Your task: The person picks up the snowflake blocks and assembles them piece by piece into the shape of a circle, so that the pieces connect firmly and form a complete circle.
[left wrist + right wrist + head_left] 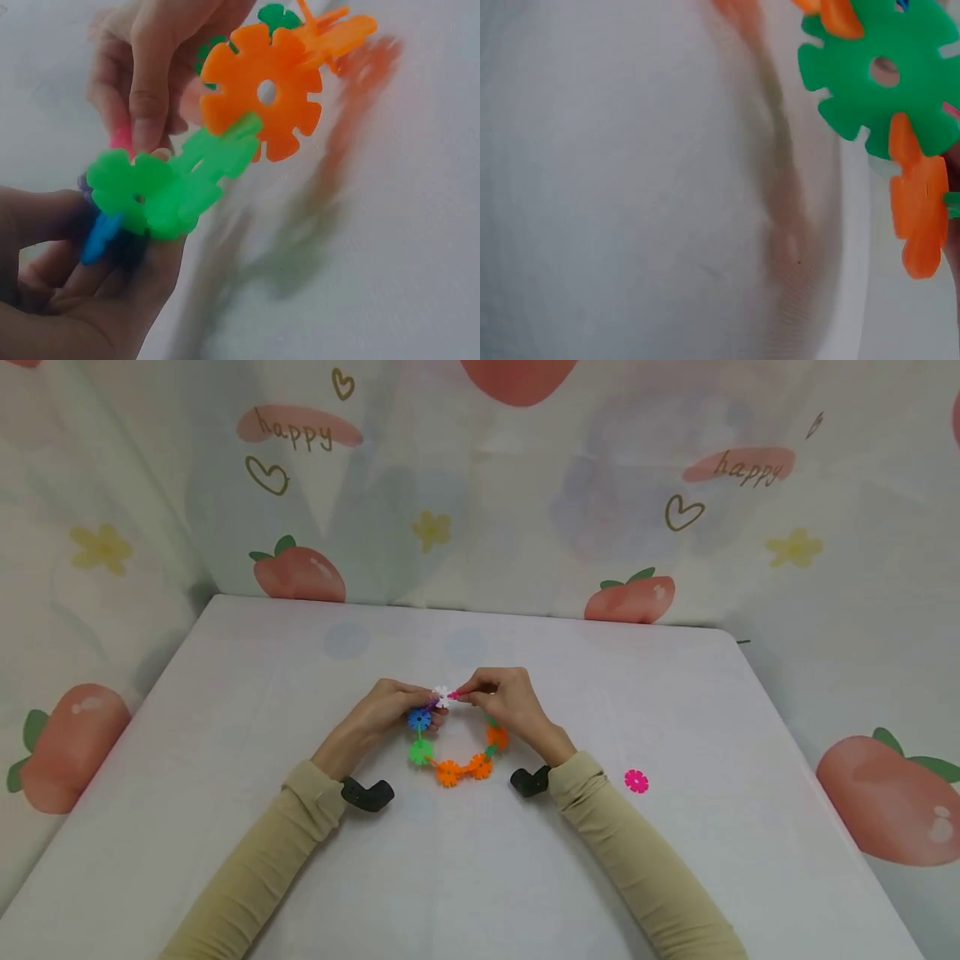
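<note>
A chain of notched plastic snowflake discs hangs in a curve between the hands, with a blue disc (419, 719), a light green disc (421, 752) and several orange discs (449, 773) along it. My left hand (384, 708) grips its left end, around a purple disc and a white disc (442, 697). Thumb and fingers of my right hand (512, 700) pinch a pink disc (454, 694) edge-on, right at the white disc's rim. Below the right hand, a dark green disc (919, 82) links into orange ones in the right wrist view. Fingers partly cover the purple and pink discs.
A loose pink disc (636, 781) lies on the white-covered table (465, 877), right of the right forearm. Black wrist devices (367, 794) sit at both cuffs. A printed cloth (495, 485) hangs behind the table's back edge and at its sides.
</note>
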